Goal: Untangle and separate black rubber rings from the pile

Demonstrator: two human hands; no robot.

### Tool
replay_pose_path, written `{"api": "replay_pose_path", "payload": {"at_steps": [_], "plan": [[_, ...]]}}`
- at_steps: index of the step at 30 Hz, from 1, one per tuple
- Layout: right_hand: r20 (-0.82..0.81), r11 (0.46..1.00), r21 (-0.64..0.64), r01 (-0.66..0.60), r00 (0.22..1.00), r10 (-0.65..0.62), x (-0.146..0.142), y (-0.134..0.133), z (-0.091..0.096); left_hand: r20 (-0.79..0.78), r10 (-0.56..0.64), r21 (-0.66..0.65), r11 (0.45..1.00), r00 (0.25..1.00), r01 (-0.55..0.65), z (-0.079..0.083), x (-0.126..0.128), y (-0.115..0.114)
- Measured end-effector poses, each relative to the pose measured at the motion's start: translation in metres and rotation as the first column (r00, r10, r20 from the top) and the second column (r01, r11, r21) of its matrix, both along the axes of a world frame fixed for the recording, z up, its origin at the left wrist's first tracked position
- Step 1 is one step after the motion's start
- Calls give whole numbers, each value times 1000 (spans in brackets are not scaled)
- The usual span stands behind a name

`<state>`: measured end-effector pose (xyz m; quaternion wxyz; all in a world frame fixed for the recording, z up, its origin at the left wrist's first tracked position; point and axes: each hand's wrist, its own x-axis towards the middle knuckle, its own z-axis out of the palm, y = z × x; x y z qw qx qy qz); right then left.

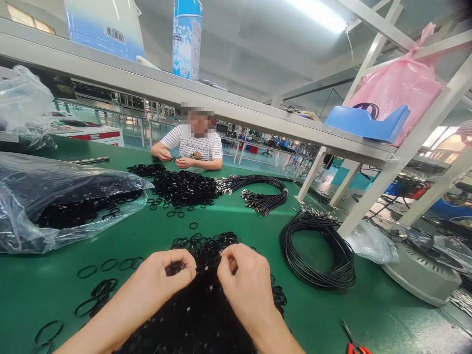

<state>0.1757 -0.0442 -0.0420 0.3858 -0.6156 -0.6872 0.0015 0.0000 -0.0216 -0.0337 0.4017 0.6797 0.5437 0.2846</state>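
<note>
A large heap of black rings (199, 319), rubber-like, lies on the green table under my hands. My left hand (173, 270) is closed at the near side of the heap, thumb against curled fingers, with a black ring showing dark at its grip. Close by on the right, my right hand (243, 275) is also closed, thumb and forefinger pinched together; whatever is between these fingertips is too small to make out. The fingertips of both hands face each other, a small gap apart. Several loose black rings (87, 272) lie flat to the left of my left hand.
Across the table (236, 221) a person (199, 145) handles small items behind another ring pile (184, 187). A clear plastic bag (73, 206) of rings lies left. Coiled black cables (317, 250) and red-handled pliers (354, 341) are right. A shelf beam (236, 105) crosses above.
</note>
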Motion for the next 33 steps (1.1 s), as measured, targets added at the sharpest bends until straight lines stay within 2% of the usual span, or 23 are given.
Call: {"api": "replay_pose_path", "payload": {"at_steps": [4, 7, 11, 13, 15, 17, 20, 23, 27, 30, 33], "plan": [[148, 989, -106, 100, 986, -83, 15, 10, -2, 155, 47, -170, 985, 987, -20, -2, 0, 4], [259, 978, -157, 136, 962, -92, 22, 13, -2, 200, 64, -194, 981, 978, -25, 0, 1, 5], [370, 972, -198, 130, 928, -49, 28, 12, 4, 280, 85, -231, 973, 956, -19, 1, 1, 6], [373, 977, -188, 99, 928, -23, 28, 9, 9, 363, 91, -280, 960, 927, 16, 0, 0, 6], [315, 991, -131, 32, 949, 11, 24, 4, 12, 447, 93, -330, 942, 890, 67, 0, 0, 4], [220, 994, -61, -88, 970, 99, 15, -2, 14, 499, 85, -360, 926, 863, 117, 1, 1, 1], [81, 957, -36, -288, 954, 290, -4, -13, 10, 550, 65, -370, 913, 832, 174, 0, 4, -5], [-32, 921, -42, -387, 922, 386, -18, -17, 3, 579, 80, -380, 907, 812, 182, -4, 7, -9], [-270, 924, -48, -380, 895, 354, -14, -11, 1, 564, -27, -330, 909, 825, 256, -7, 6, -6], [-488, 929, -98, -356, 831, 267, -4, -3, 4, 539, -11, -334, 915, 842, 225, -5, 3, -2], [-607, 910, -121, -398, 754, 249, 1, 1, 4, 511, -18, -339, 914, 859, 221, 0, 2, -1]]}}
